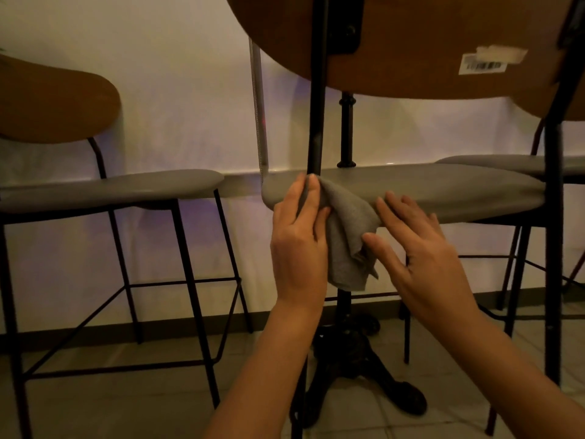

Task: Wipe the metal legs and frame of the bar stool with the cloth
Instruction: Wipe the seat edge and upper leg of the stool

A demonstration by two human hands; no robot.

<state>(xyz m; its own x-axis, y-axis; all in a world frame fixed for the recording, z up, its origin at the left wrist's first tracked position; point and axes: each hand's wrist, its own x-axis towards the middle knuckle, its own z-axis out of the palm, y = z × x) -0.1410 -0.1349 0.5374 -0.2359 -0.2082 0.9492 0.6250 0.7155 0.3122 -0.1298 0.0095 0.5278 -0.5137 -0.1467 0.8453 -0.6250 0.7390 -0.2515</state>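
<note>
The cloth [345,236] is pinched by the left hand [299,242] against the upright black post [316,128] (right hand [421,245] flat, open), which runs straight up.

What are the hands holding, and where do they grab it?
The left hand grips the grey cloth by its upper end, against the stool's black metal upright. The right hand is open, touching the cloth's side.

a café or bar: matching bar stools [104,191], cast-iron pedestal table base [357,353], tiled floor [126,407]
</note>
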